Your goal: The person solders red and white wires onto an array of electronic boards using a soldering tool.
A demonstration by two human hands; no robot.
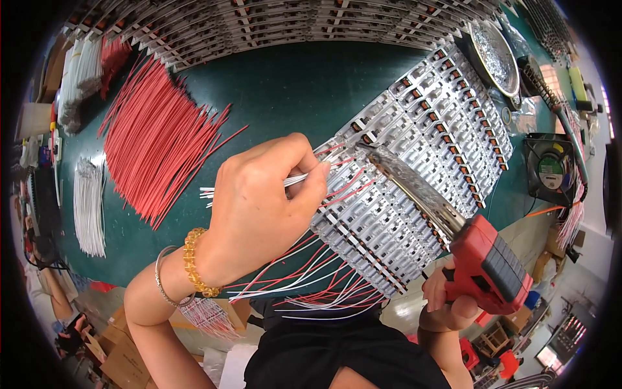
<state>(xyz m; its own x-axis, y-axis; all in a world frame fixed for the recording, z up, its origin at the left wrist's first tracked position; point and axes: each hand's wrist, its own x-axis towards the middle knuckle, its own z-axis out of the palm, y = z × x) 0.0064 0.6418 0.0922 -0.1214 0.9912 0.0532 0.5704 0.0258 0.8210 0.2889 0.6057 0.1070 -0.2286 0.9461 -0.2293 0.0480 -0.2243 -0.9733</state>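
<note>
My left hand (265, 188) is closed in a pinch on several thin white wires (297, 179), whose ends reach over the panel of small metal parts. My right hand (448, 305) grips a red and black soldering gun (489, 262). Its long metal barrel slants up to the left, and the dark tip meets the panel just right of my left fingertips. Under both hands lies the silvery metal panel (414, 142), set with rows of small parts. Red wires (350, 190) stick out from its left side near my fingers, and more red and white wires hang off its lower edge.
Left on the green table (291, 78) lie a large heap of red wires (155, 142) and a bundle of white wires (89, 207). More metal panels (259, 29) line the back. At right are a round metal dish (495, 58), a coiled iron stand (543, 84) and a black fan (551, 170).
</note>
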